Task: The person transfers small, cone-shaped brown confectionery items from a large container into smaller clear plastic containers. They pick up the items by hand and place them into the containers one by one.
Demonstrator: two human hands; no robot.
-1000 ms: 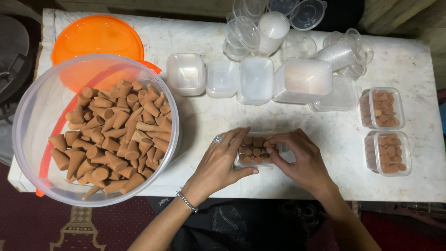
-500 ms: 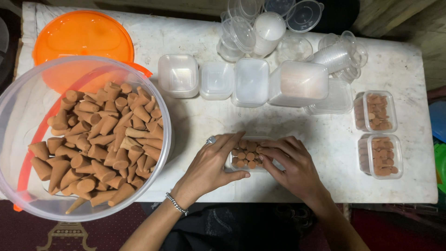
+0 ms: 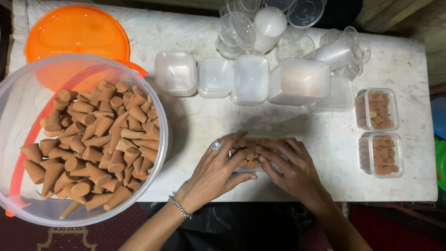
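Note:
My left hand, with a ring and a bracelet, and my right hand meet over a small clear plastic box near the table's front edge. Brown cones fill the box, and my fingertips press on them from both sides. Most of the box is hidden under my fingers. A large clear tub heaped with the same brown cones stands to the left of my left hand.
An orange lid lies behind the tub. Empty clear square boxes line the middle of the white table; round cups and lids stand behind. Two filled boxes sit at the right.
The view has shifted a little. My hands stay on the small box, fingers working over the cones.

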